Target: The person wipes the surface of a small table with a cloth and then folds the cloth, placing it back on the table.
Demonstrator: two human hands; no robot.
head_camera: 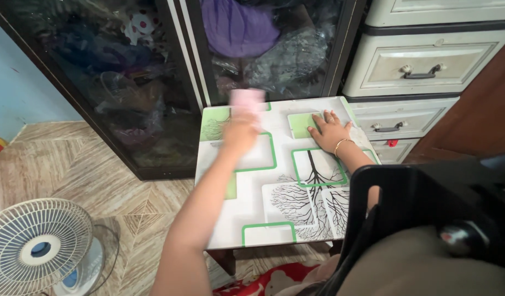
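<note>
A small table (247, 219) with a white top, green squares and black tree drawings stands in front of me. My left hand (240, 130) is closed around a pink cloth (247, 102), held over the far left part of the tabletop; the hand and cloth are blurred. Flat on the far right part of the top rests my right hand (329, 130), palm down with fingers spread, a gold bangle on the wrist and a ring on one finger.
A dark glass-door cabinet (154, 82) full of clothes stands behind the table. Cream plastic drawers (428, 66) are stacked at the right. A white floor fan (38, 246) sits on the wood-pattern floor at lower left. A black bag (428, 203) hangs at my chest.
</note>
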